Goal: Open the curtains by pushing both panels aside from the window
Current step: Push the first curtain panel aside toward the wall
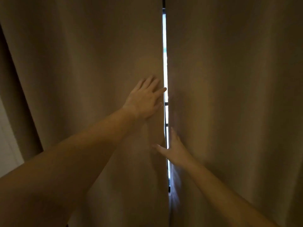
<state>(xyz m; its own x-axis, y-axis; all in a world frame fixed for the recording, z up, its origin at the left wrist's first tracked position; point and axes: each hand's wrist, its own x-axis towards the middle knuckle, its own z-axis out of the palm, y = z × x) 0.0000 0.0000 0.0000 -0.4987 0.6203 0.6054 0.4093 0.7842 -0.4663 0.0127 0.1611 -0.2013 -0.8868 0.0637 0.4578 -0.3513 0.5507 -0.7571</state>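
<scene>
Two tan curtain panels fill the view, the left panel (90,71) and the right panel (229,79). Between them runs a narrow bright gap (165,54) that shows the window and dark bars. My left hand (145,99) lies flat on the left panel with fingers spread, its fingertips at the panel's inner edge. Lower down, my right hand (173,148) is open at the gap, fingers against the inner edge of the right panel and thumb pointing left across the slit. Neither hand grips fabric.
A dark fold of the left curtain hangs at the far left (19,95). Beside it, a strip of pale wall (8,145) shows at the lower left. Everything behind the panels is hidden except through the slit.
</scene>
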